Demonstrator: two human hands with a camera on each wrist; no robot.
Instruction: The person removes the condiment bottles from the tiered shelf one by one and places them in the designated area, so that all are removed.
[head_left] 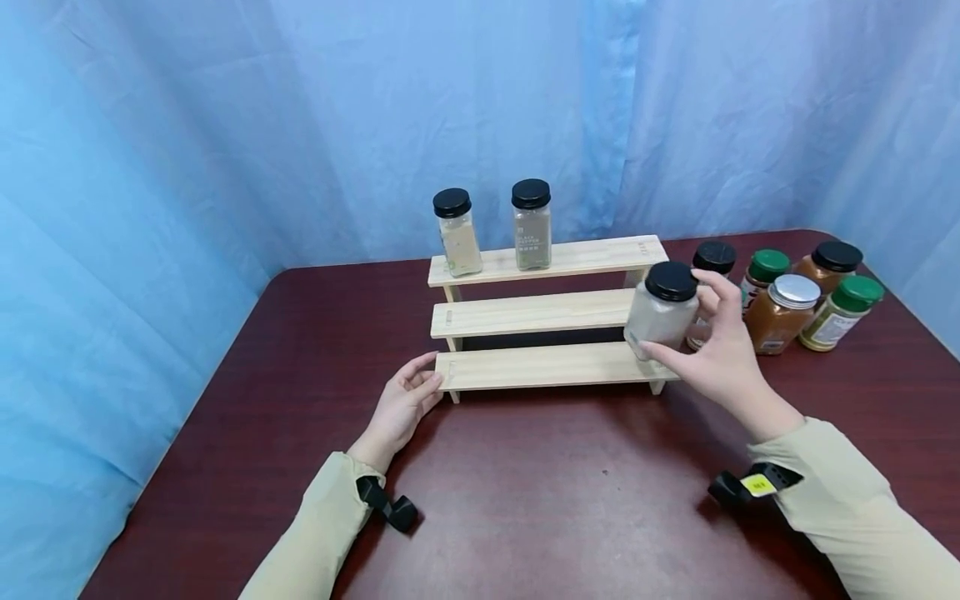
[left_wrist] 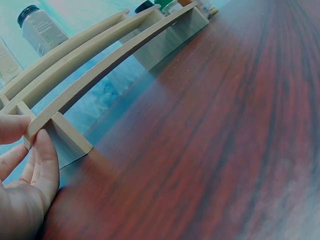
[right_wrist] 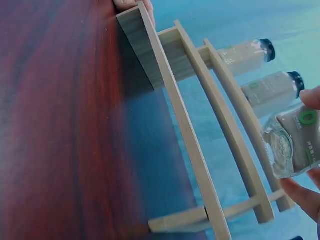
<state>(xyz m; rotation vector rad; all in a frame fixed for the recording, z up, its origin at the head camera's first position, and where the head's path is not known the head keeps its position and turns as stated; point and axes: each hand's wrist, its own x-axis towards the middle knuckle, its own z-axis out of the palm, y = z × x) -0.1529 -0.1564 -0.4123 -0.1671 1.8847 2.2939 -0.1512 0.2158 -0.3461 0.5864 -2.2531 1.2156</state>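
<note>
A three-tier wooden rack (head_left: 540,364) stands on the dark red table. My left hand (head_left: 397,407) pinches the left end of its lowest board, thumb on top and fingers underneath in the left wrist view. Between thumb and fingers, my right hand (head_left: 716,350) holds a square glass spice jar (head_left: 660,315) with a black lid, over the rack's right end. In the right wrist view the jar's clear base (right_wrist: 281,147) shows, raised off the boards. Two more black-lidded spice jars, one pale (head_left: 460,242) and one labelled black pepper (head_left: 532,233), stand on the top tier.
Right of the rack several spice jars cluster: a silver-lidded brown one (head_left: 782,315), a green-lidded one (head_left: 840,312), another green lid (head_left: 768,265) and black-lidded ones (head_left: 828,258) behind. Blue curtains (head_left: 450,108) hang behind the table's back edge.
</note>
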